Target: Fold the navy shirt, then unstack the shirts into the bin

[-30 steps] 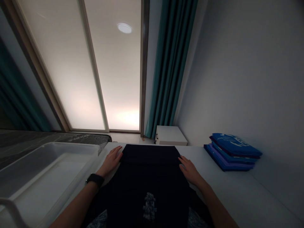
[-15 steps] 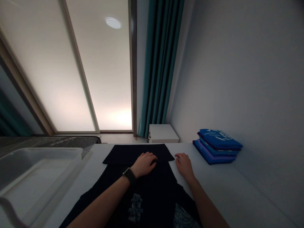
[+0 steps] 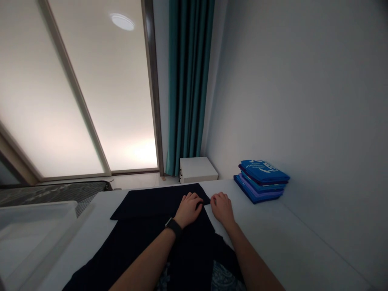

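On white table [image 3: 266, 246], dark garment [image 3: 145, 206] touched near corner by curled left hand [image 3: 188, 209] and right hand [image 3: 222, 208]; whether pinched, cannot be told; best kept smooth.

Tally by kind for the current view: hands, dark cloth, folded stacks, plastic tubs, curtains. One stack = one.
Bare hands, left hand and right hand: 2
Dark navy cloth: 1
Stack of folded blue and purple fabric: 1
Translucent rectangular plastic tub: 1
Teal pleated curtain: 1
Total: 6
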Action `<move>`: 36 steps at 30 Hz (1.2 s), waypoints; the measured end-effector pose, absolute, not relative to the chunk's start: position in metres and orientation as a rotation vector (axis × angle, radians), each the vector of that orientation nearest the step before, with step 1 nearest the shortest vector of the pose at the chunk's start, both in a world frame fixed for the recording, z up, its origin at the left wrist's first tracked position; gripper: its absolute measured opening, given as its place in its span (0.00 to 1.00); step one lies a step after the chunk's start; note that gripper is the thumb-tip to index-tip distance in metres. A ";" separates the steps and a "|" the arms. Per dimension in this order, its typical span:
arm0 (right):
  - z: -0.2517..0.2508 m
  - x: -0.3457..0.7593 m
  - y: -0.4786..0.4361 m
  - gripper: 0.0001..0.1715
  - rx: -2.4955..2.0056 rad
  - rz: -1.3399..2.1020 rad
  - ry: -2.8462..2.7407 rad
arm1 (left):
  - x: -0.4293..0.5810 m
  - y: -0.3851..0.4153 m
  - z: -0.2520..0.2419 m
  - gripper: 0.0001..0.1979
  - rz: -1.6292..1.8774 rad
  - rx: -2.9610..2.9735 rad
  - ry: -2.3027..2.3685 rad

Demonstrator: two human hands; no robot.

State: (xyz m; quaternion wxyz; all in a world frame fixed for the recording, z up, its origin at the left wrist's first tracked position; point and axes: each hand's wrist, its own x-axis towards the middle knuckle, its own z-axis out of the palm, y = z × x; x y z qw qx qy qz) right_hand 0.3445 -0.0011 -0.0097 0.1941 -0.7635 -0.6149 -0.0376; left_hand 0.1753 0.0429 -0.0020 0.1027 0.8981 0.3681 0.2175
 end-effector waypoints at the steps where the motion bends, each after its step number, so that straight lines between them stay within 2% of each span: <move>1: -0.010 0.343 0.000 0.15 -2.160 -0.131 -1.720 | 0.175 0.043 -0.002 0.12 0.646 2.644 1.086; 9: -0.009 0.335 0.006 0.13 -2.082 -0.132 -1.792 | 0.176 0.042 0.002 0.12 0.625 2.632 1.087; 14: -0.012 0.332 0.003 0.12 -2.166 -0.268 -1.658 | 0.176 0.039 0.006 0.11 0.585 2.637 1.105; 17: -0.019 0.333 0.005 0.08 -2.142 -0.229 -1.678 | 0.176 0.039 0.006 0.11 0.583 2.633 1.131; 22: -0.027 0.335 0.014 0.03 -1.782 0.128 -1.596 | 0.176 0.039 0.004 0.11 0.637 2.616 1.132; 27: -0.019 0.331 0.014 0.09 -1.312 0.615 -1.310 | 0.178 0.042 -0.001 0.15 0.802 2.446 1.138; 32: -0.009 0.329 0.008 0.10 -1.189 0.771 -1.249 | 0.180 0.055 -0.006 0.04 1.127 1.890 1.044; 33: -0.009 0.329 0.007 0.11 -1.192 0.776 -1.226 | 0.180 0.059 -0.007 0.03 1.164 1.814 1.047; 36: -0.012 0.331 0.006 0.13 -1.222 0.782 -1.129 | 0.173 0.072 -0.006 0.11 1.267 1.643 1.099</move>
